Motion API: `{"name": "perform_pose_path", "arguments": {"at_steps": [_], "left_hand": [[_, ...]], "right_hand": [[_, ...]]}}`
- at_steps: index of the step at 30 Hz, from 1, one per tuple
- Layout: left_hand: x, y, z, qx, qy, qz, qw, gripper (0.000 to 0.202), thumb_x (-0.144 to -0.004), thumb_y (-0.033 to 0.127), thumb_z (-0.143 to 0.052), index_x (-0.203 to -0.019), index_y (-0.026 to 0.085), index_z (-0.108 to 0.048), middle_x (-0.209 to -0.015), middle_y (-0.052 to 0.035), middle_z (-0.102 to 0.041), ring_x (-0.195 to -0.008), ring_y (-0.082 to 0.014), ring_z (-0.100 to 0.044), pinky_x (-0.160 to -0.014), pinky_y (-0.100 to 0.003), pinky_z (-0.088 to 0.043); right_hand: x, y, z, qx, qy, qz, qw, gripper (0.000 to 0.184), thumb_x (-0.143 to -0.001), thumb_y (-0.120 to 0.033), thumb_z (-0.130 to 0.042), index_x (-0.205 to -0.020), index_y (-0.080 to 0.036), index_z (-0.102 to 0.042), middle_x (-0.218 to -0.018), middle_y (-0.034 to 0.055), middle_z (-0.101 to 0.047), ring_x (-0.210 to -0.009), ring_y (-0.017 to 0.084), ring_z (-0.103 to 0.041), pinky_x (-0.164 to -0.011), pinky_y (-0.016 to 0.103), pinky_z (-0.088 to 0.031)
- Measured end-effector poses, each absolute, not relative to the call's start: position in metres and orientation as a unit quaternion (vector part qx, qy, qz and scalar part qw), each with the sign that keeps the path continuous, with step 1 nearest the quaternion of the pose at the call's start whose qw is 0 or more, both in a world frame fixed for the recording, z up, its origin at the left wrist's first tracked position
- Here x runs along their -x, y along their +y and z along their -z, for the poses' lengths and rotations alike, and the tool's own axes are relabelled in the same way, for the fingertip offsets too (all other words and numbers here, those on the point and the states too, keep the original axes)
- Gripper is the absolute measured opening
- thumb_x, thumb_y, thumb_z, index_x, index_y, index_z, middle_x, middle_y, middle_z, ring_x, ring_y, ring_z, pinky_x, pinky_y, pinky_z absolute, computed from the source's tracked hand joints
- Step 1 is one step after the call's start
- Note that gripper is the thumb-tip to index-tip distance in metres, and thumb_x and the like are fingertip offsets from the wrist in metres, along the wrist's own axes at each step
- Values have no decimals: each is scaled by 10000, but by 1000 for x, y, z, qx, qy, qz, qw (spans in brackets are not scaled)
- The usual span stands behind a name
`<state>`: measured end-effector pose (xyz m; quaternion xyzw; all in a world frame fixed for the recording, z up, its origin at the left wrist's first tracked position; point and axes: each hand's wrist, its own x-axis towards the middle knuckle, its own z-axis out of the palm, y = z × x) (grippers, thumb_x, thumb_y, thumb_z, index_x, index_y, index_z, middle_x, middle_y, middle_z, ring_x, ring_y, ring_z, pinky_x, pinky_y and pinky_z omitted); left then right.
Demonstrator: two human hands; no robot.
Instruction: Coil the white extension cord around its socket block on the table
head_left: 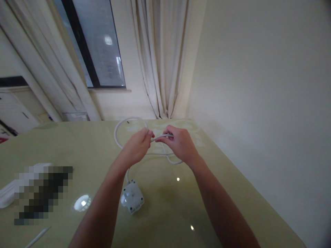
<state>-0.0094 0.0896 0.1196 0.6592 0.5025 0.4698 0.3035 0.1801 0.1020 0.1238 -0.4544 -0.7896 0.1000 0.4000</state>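
Observation:
A white cable (160,137) runs between my two hands over the table. My left hand (138,144) is closed around it, and a large loop of the cable arches up behind that hand. With thumb and fingers pinched together, my right hand (179,141) grips the same cable a short way to the right. More cable lies loosely below and behind the hands. Near my left forearm a white boxy electrical device (132,197) with a clear rounded part and dark corner dots rests on the table, its cable leading up towards my left hand.
The glossy greenish table (165,213) runs back to the curtains (161,51) and along the wall (263,103) at right. At left lie a long white object (9,194), a blurred-out dark item (45,194) and a thin white stick-like piece (38,237).

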Motion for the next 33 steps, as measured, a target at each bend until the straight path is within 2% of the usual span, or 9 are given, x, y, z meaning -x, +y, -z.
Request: {"name": "perform_pose_path", "arguments": {"at_steps": [3,5,9,11,15,19,26,30,33], "left_hand": [[22,91,-127,-575,411,-508,492,277,-916,415,-655,-796,169,-609,-526,61,-399,-404,-72,-319,-376,-180,-195],[43,90,-137,-487,351,-571,560,278,-933,409,-650,-804,174,-578,-502,103,-294,-365,-44,-213,-342,-160,-155],[93,86,-156,-347,272,-713,545,381,-1076,348,-341,-801,175,-539,-464,108,-233,-348,-52,-125,-309,-146,-188],[104,86,-158,-335,295,-722,528,378,-1079,288,-318,-783,174,-526,-459,107,-247,-342,-55,-129,-304,-151,-181],[74,92,-142,-408,432,-637,491,278,-1022,364,-491,-944,133,-625,-507,114,-293,-353,-41,-198,-322,-134,-174],[21,98,-121,-520,514,-515,446,290,-958,419,-573,-899,142,-632,-562,72,-409,-387,-47,-299,-340,-134,-197],[-17,94,-110,-556,440,-434,555,382,-943,518,-547,-743,200,-475,-574,82,-353,-391,-43,-245,-355,-146,-171],[-13,91,-117,-543,414,-466,563,308,-939,451,-612,-831,166,-569,-587,68,-408,-397,-35,-287,-356,-132,-173],[-3,88,-128,-450,301,-545,641,227,-966,361,-603,-862,164,-560,-558,103,-306,-380,-30,-207,-343,-134,-144]], "right_hand": [[-198,117,-121,430,-761,-156,459,415,-835,-591,-718,-751,-191,-646,-590,-44,-501,-570,114,-420,-567,243,-290],[-216,131,-116,433,-728,-189,497,427,-822,-593,-718,-731,-187,-623,-579,-55,-440,-555,106,-375,-540,241,-264],[-251,155,-109,470,-631,-203,583,417,-793,-580,-736,-760,-186,-606,-566,-69,-403,-526,98,-315,-507,243,-220],[-255,156,-111,479,-628,-177,587,417,-802,-581,-728,-749,-189,-599,-558,-69,-395,-524,100,-315,-510,245,-222],[-232,136,-121,507,-686,-70,518,422,-983,-551,-510,-786,-191,-605,-599,-21,-487,-571,130,-438,-567,257,-290],[-202,115,-127,618,-710,31,338,394,-1071,-419,-331,-989,-191,-642,-714,72,-633,-666,199,-596,-628,289,-356],[-192,113,-112,633,-760,75,130,306,-1043,-287,-397,-1083,-171,-678,-939,180,-728,-855,287,-716,-702,348,-470],[-181,113,-101,603,-789,60,97,270,-1014,-260,-449,-1027,-171,-703,-965,179,-737,-917,295,-730,-724,347,-500],[-171,110,-95,584,-803,43,108,284,-1014,-261,-424,-1052,-179,-694,-970,169,-737,-919,287,-733,-728,345,-509]]}}
